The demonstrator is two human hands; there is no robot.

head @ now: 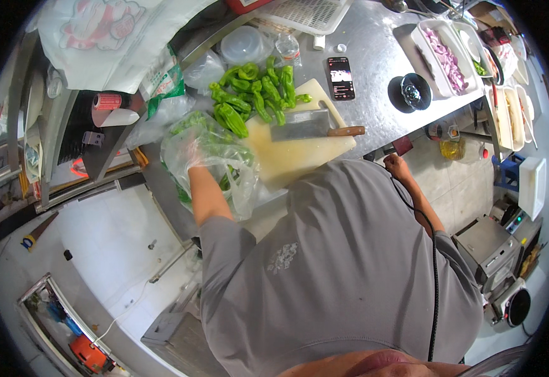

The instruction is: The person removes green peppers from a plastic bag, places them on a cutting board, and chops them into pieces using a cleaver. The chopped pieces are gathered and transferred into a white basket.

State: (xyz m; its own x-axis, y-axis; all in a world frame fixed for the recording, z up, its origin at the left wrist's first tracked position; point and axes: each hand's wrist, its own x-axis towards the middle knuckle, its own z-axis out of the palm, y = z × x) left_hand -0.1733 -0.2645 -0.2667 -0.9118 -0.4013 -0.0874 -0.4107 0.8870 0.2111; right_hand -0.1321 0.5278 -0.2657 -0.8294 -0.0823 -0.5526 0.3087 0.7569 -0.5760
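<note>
My left hand (192, 150) is inside a clear plastic bag (241, 200) of green peppers; the film and blur hide its fingers. Right beside the bag, a pile of long green peppers (255, 92) lies on the steel table and over the edge of a yellowed cutting board (284, 160). A cleaver (300, 125) with a wooden handle rests flat on the board, its handle pointing right. My right hand (392, 162) is curled near the table's front edge, to the right of my body, touching neither board nor cleaver.
A smartphone (340, 79) and a small dark bowl (416, 92) stand on the steel table (368, 42). A white tub of cut purple onion (446, 61) is at the far right end. A plastic bottle (287, 49) and a round lidded container (242, 45) stand behind the peppers.
</note>
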